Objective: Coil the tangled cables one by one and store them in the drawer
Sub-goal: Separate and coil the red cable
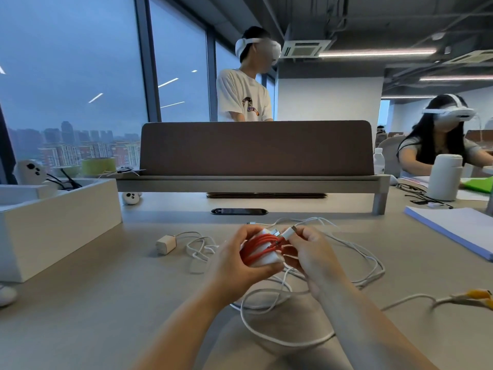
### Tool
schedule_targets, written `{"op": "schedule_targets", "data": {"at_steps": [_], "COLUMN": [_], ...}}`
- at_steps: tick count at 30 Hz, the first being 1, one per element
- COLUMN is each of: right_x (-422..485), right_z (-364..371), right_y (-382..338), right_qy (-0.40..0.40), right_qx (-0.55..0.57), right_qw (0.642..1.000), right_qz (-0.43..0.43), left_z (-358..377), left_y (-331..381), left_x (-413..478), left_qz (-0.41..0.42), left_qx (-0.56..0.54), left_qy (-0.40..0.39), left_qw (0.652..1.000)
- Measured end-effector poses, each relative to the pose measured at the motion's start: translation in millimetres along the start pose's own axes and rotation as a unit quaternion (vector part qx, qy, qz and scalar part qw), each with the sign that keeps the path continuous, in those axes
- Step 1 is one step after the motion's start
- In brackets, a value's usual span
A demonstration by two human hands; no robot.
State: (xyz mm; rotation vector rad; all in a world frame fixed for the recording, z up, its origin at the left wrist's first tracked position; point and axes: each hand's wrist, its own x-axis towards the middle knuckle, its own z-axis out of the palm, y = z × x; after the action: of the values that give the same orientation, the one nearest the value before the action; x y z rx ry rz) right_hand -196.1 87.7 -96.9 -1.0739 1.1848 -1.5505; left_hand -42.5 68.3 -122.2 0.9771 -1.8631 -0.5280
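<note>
My left hand (pixel 237 263) grips a white charger block wrapped in a red cable (pixel 260 248), held above the desk. My right hand (pixel 310 256) pinches the cable's white connector end (pixel 289 233) right beside the bundle. Under and around both hands lies a tangle of white cables (pixel 354 265) on the beige desk. A small white plug adapter (pixel 166 244) sits to the left with its thin white cord (pixel 198 249) looped beside it. No drawer is plainly visible.
A white open box (pixel 57 225) stands at the left edge. A brown partition with a grey shelf (pixel 256 180) blocks the far side. White paper sheets (pixel 458 228) and a yellow-tipped cable (pixel 477 296) lie right. Two persons with headsets work beyond.
</note>
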Motion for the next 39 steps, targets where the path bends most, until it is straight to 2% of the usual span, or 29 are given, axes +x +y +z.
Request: {"op": "schedule_targets", "data": {"at_steps": [4, 8, 12, 20, 28, 35, 39], "right_x": [-0.7, -4.9, -7.4, -12.3, -13.4, -9.4, -9.2], "right_z": [-1.1, 0.6, 2.5, 2.9, 3.4, 0.2, 2.6], "right_y": [-1.6, -2.9, -0.3, -3.4, -4.3, -2.9, -4.4], "right_qy": [0.004, -0.075, -0.139, -0.122, -0.103, -0.077, -0.089], "right_qx": [0.011, -0.011, 0.003, 0.036, -0.016, -0.001, 0.061], "right_qw": [1.000, 0.997, 0.990, 0.992, 0.994, 0.997, 0.994], "right_qz": [0.014, -0.019, -0.010, -0.008, -0.035, -0.006, 0.027], "left_z": [-3.5, -5.0, -7.2, -10.6, -13.7, -10.8, -9.1], "left_y": [-2.7, -1.9, -4.2, -4.1, -5.1, 2.1, 3.0], "left_x": [0.5, 1.1, 2.6, 1.9, 0.3, -2.6, -3.4], "left_qz": [-0.023, -0.044, -0.046, -0.024, 0.014, 0.039, 0.057], "left_qx": [-0.007, -0.009, -0.008, -0.006, 0.036, 0.075, 0.065], "left_qy": [0.011, 0.026, 0.032, 0.016, 0.002, 0.004, 0.034], "left_qw": [1.000, 0.999, 0.998, 1.000, 0.999, 0.996, 0.996]}}
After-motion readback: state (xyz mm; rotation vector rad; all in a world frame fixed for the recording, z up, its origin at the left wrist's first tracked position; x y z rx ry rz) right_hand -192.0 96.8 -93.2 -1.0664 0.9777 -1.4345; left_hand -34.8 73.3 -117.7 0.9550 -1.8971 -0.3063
